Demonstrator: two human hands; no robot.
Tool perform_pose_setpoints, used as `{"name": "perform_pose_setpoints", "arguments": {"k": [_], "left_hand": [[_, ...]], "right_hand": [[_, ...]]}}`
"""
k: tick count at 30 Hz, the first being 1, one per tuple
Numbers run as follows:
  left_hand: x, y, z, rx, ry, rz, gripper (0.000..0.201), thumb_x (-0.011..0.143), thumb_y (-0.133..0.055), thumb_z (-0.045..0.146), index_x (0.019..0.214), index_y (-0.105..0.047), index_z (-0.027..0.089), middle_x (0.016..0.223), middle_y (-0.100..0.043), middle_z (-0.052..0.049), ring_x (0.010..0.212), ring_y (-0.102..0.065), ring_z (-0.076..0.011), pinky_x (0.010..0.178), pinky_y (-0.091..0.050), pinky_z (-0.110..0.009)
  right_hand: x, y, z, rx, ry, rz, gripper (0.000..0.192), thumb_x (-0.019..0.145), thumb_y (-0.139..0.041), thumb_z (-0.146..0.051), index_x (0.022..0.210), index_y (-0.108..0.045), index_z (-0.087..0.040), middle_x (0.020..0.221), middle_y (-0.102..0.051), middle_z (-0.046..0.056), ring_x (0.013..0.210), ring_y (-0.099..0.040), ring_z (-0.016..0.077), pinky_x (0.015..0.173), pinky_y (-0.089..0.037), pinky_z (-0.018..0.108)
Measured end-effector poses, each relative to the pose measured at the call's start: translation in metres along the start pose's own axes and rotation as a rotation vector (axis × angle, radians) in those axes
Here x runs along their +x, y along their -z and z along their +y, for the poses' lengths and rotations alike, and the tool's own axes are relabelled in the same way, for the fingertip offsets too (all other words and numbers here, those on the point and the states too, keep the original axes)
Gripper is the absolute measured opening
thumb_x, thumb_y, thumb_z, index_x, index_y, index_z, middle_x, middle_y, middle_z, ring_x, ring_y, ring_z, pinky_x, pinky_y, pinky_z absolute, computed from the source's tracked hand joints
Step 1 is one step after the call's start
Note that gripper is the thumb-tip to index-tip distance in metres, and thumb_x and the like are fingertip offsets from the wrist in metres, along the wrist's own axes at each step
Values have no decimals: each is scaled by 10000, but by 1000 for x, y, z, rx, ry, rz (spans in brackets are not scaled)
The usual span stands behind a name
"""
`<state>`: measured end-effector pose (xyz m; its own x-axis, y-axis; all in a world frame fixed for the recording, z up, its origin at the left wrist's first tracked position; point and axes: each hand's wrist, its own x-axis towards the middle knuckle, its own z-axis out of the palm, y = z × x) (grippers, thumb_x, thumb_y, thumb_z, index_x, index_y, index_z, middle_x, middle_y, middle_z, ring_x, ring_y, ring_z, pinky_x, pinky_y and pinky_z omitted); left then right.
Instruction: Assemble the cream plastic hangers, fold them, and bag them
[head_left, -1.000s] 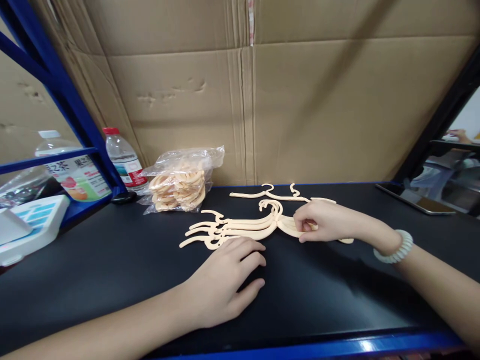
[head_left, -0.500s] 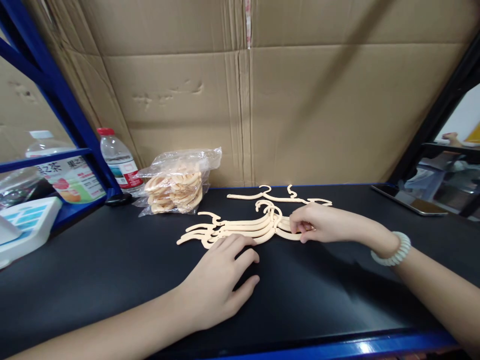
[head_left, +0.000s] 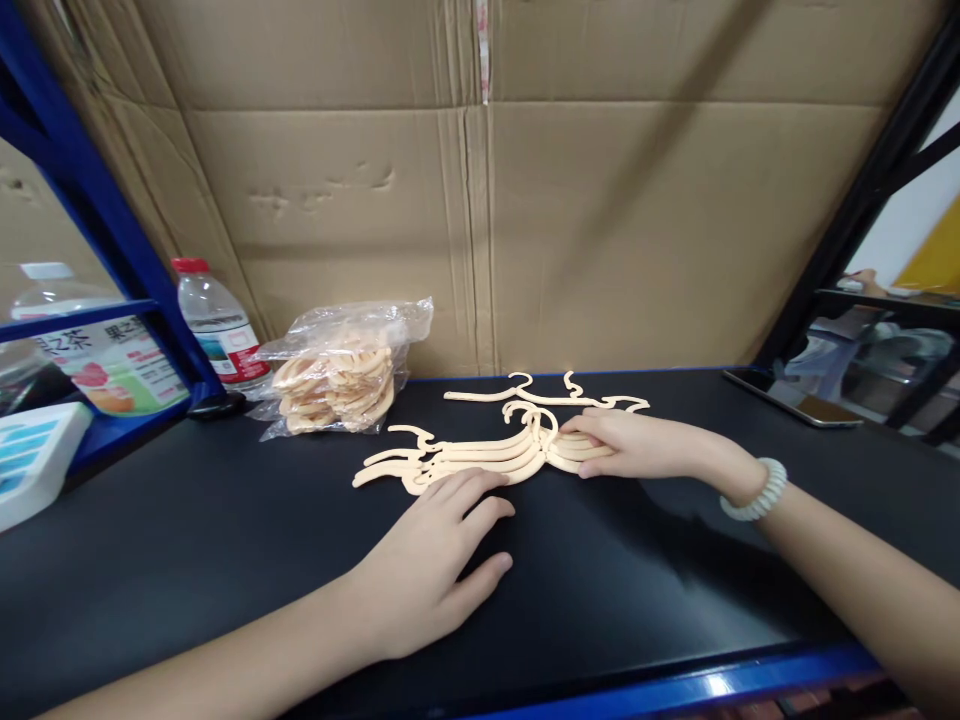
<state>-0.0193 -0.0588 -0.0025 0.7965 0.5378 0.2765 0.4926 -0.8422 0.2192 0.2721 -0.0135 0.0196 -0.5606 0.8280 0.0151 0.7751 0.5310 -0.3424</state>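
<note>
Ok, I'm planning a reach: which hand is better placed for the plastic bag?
Probably the left hand: it's nearer the plastic bag; the right hand is farther off, touching the hangers.

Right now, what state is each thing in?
Row of slim cream hangers, side by side, touched by left hand and right hand
Slim cream pieces behind, lying flat
Clear plastic bag, filled with cream contents
Clear red-capped plastic bottle, upright, closed
Clear white-capped plastic bottle, closed
Dark rectangular device, flat, screen unclear
</note>
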Motion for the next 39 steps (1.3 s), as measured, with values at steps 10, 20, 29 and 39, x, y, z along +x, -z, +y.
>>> {"name": "perform_pose_setpoints", "arguments": {"k": [10,20,29,39], "left_hand": [[2,-4,-4,-50,-13,-5,382,900,-499,266,1280,-524,243,1428,-443,-96,1335,-368,-289,1079,-356,-501],[6,-5,2,-84,-72,33,333,889,-503,226,1217,-555,235,1334,-517,-95,1252,-450,-261,1056,-386,-461],[7,-5,2,-86,-71,27,324,882,-510,215,1200,-565,236,1307,-534,-89,1227,-464,-259,1047,-392,-455],[7,-3,3,-78,-66,2,307,889,-496,218,1189,-560,223,1301,-526,-92,1223,-454,-253,1052,-382,-452]], "right_hand": [[6,13,27,-86,-58,182,373,881,-534,-350,1183,-574,-134,851,-625,58,710,-566,173,664,-445,290],[33,6,76,-424,-11,234,592,769,-380,80,1260,-568,-190,1266,-556,119,1119,-515,218,901,-433,343],[35,10,65,-699,-4,219,239,853,-495,-27,909,-690,-154,938,-657,111,884,-549,229,744,-377,328],[30,12,68,-776,44,261,195,908,-448,-82,871,-626,-152,943,-619,111,874,-523,215,721,-348,316]]}}
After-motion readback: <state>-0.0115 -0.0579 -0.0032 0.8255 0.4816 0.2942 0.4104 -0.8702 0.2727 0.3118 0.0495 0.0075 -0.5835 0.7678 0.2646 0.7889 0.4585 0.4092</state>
